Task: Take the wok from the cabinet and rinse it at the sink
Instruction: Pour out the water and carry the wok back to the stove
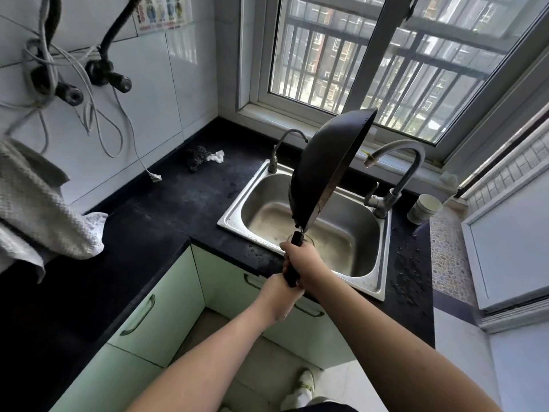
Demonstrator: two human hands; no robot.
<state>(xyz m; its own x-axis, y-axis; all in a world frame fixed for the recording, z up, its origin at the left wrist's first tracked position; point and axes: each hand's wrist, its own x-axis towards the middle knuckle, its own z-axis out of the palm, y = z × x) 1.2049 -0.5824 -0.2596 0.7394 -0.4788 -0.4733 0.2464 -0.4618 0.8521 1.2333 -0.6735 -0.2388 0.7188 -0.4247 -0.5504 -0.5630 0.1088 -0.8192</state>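
Observation:
A black wok (pixel 322 165) is held up on edge above the steel sink (pixel 377 263), its dark underside turned left and its rim running from the handle up toward the window. Both hands grip its black handle: my right hand (pixel 303 260) higher up near the pan, my left hand (pixel 277 298) at the handle's end. The large grey faucet (pixel 411 162) curves over the sink's right side, just right of the wok. No water is visibly running. The green cabinet doors (pixel 154 310) below the counter are closed.
A thinner faucet (pixel 282 144) stands at the sink's back left. A scrubber and white rag (pixel 202 157) lie on the black counter (pixel 166 209). A paper cup (pixel 423 208) sits at right, a white towel (pixel 41 209) at left. Pipes and cords hang on the tiled wall.

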